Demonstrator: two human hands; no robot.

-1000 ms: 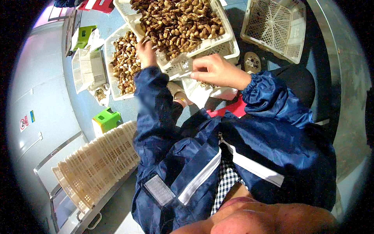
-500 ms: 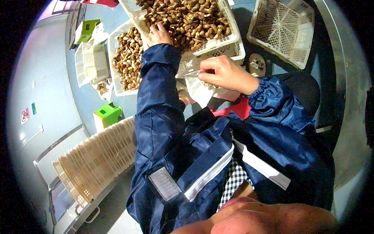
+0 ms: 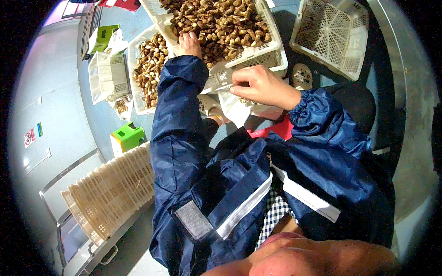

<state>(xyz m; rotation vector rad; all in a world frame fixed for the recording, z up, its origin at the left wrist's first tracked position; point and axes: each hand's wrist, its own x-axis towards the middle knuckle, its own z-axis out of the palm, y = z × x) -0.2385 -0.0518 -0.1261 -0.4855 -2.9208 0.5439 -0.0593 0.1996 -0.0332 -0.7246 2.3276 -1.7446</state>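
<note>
My left hand [image 3: 189,45] is over the near left corner of a white crate [image 3: 275,49] heaped with brown mushrooms [image 3: 230,30]. Its fingers reach toward the mushrooms, slightly bent and apart, with nothing visible in them. The fingertips are partly lost against the pile. My right hand [image 3: 266,86] is curled closed in front of that crate, thumb against the fingers; whatever it holds is hidden. Below it is a small container lined with a white bag [image 3: 237,110], with small scraps inside. To the left, a second white crate [image 3: 132,69] holds paler, brown-and-white mushrooms [image 3: 151,73].
An empty-looking white crate [image 3: 334,37] lies at the far right. A green stool [image 3: 127,134] and a long stack of nested cream baskets [image 3: 110,191] are on the left. Farther off are another white basket [image 3: 108,76] and a green stool [image 3: 103,37]. A shoe [image 3: 302,77] shows beside the crate.
My left hand stays by the crate corner, its forearm swung slightly left. My right hand has shifted a little left and stays curled.
</note>
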